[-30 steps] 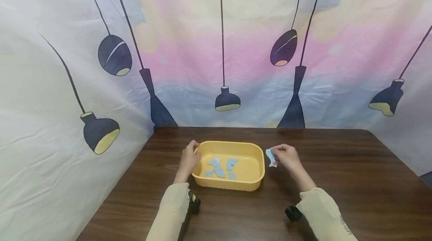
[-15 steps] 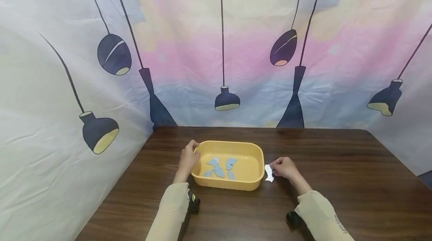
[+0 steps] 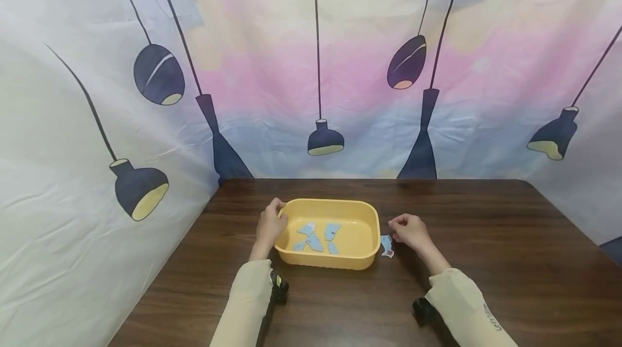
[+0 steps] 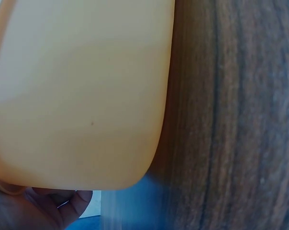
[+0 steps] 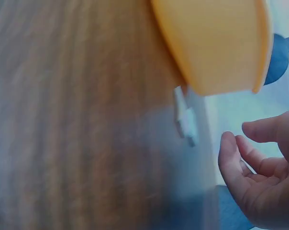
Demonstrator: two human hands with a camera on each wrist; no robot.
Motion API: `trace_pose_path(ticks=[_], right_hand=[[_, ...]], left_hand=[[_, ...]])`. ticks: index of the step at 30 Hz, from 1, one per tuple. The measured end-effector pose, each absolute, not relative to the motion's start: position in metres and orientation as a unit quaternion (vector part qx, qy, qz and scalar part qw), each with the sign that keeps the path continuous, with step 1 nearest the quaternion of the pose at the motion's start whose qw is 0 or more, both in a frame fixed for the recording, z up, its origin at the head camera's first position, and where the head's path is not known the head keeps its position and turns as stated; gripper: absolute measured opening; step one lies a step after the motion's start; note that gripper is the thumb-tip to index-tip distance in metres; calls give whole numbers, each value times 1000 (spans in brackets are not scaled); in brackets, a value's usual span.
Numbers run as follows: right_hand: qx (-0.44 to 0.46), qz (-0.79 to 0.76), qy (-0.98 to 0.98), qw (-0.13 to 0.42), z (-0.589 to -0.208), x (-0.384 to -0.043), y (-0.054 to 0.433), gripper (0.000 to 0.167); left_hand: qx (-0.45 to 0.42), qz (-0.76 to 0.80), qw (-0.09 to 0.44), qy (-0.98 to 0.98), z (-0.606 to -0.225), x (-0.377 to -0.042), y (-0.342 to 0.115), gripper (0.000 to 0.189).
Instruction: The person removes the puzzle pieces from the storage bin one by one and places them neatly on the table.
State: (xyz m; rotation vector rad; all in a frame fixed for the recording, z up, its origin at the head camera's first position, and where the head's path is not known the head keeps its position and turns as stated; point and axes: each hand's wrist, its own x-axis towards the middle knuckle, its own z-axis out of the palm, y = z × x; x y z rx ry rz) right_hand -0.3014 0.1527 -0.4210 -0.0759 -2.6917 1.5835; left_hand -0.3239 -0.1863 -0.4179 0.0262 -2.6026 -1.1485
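Note:
My left hand (image 3: 270,225) grips the left end of a yellow plastic bin (image 3: 330,263), its thumb at the rim. The same bin (image 4: 92,96) fills much of the left wrist view, with part of that hand (image 4: 49,208) below it. Just outside the bin's right end, a light-blue cut-out piece (image 3: 386,245) with a pinkish spot lies on the table. My right hand (image 3: 410,231) hovers beside this piece and holds nothing. In the right wrist view a gap shows between thumb and fingers of the right hand (image 5: 264,167), and the piece (image 5: 185,120) looks thin.
Several light-blue pieces (image 3: 313,243) lie scattered on the bin's floor. Beneath everything is a brown wood-grain table (image 3: 486,250), bordered at the back by a cloth (image 3: 369,82) printed with hanging lamps.
My right hand lowered the piece to the table beside the bin, then let go and lifted slightly. The piece showed a white face half a second ago. My left hand stays put.

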Motion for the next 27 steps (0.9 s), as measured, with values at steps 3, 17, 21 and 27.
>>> trace_pose_path(ticks=[3,17,21,27], right_hand=[[-13,498,-866,38,-409,-301,146,27],[139,501,-854,9,-398,-298,65,23],[161,479,-861,-63,-407,-297,53,26],[171,450,-867,-129,-412,-299,50,26]], left_hand=[[9,-398,149,-905,-416,-324,-187,30],[27,-394,140,-908,-415,-325,-184,31],[23,-400,142,-905,-417,-325,-182,31],[22,-410,147,-900,-418,-325,-184,30]])
